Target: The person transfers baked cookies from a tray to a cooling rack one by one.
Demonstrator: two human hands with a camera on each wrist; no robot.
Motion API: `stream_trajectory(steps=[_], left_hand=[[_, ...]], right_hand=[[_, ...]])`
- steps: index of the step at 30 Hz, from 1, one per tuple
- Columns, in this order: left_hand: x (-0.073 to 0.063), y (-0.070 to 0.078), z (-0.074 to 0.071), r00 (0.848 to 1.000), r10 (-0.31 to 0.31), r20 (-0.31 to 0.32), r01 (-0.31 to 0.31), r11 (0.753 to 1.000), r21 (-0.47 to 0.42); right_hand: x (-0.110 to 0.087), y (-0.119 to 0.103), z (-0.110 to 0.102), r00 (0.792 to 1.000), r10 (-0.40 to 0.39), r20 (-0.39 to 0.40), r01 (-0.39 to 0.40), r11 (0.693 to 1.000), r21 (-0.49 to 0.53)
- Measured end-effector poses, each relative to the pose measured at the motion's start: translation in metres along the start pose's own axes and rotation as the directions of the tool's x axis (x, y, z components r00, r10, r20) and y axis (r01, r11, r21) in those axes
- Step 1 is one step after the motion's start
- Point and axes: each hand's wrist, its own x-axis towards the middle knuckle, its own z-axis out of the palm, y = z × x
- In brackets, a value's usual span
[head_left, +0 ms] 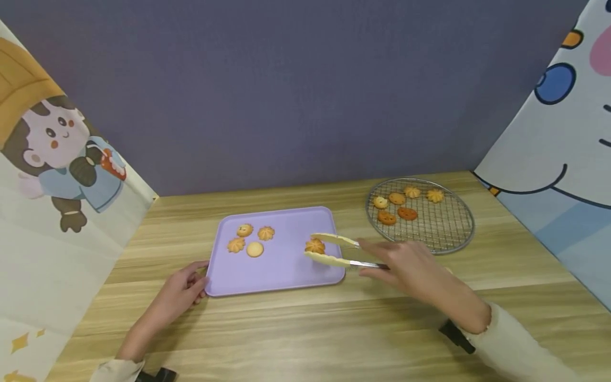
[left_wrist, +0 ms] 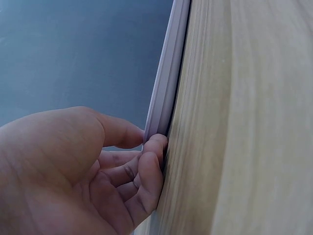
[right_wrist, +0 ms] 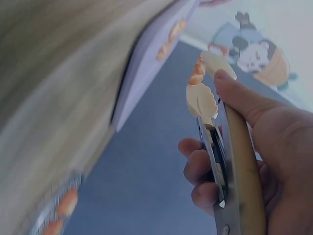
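Note:
My right hand [head_left: 410, 265] grips a pair of tongs [right_wrist: 239, 166] with cream scalloped tips and metal arms. Between the tips is a flower-shaped cookie [head_left: 315, 246], over the right end of a lilac tray [head_left: 281, 276]. My left hand [head_left: 179, 292] pinches the tray's left edge near its front corner, thumb at the rim and fingers curled against the side in the left wrist view. On the tray's left half lie a smooth round cookie [head_left: 255, 249], two flower-shaped cookies [head_left: 265, 233] and a cookie with a pale swirl [head_left: 245, 229].
A round wire rack [head_left: 444, 228] stands at the back right, with several cookies [head_left: 407, 213] on its left and back parts. A dark wall [head_left: 305, 95] closes off the table [head_left: 267, 334] behind. Cartoon-printed panels [head_left: 62, 154] stand at both sides.

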Motion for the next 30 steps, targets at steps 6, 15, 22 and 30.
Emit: stream_trajectory(steps=[6, 15, 22, 30], left_hand=[[-0.001, -0.001, 0.0, 1.0, 0.0, 0.008, 0.0, 1.0, 0.004], [0.0, 0.0, -0.001, 1.0, 0.001, 0.016, -0.001, 1.0, 0.0], [0.001, -0.002, 0.0, 1.0, -0.005, 0.011, 0.005, 1.0, -0.008], [0.002, -0.002, 0.0, 1.0, -0.015, 0.008, 0.015, 1.0, -0.011]], right_hand=[[-0.015, 0.022, -0.026, 0.995, 0.06, -0.077, -0.067, 0.994, -0.091], [-0.048, 0.051, -0.049, 0.955, 0.298, 0.013, -0.293, 0.946, -0.14], [-0.058, 0.086, -0.054, 0.911, 0.409, 0.059, -0.391, 0.9, -0.195], [-0.061, 0.116, -0.057, 0.917, 0.398, 0.039, -0.379, 0.896, -0.233]])
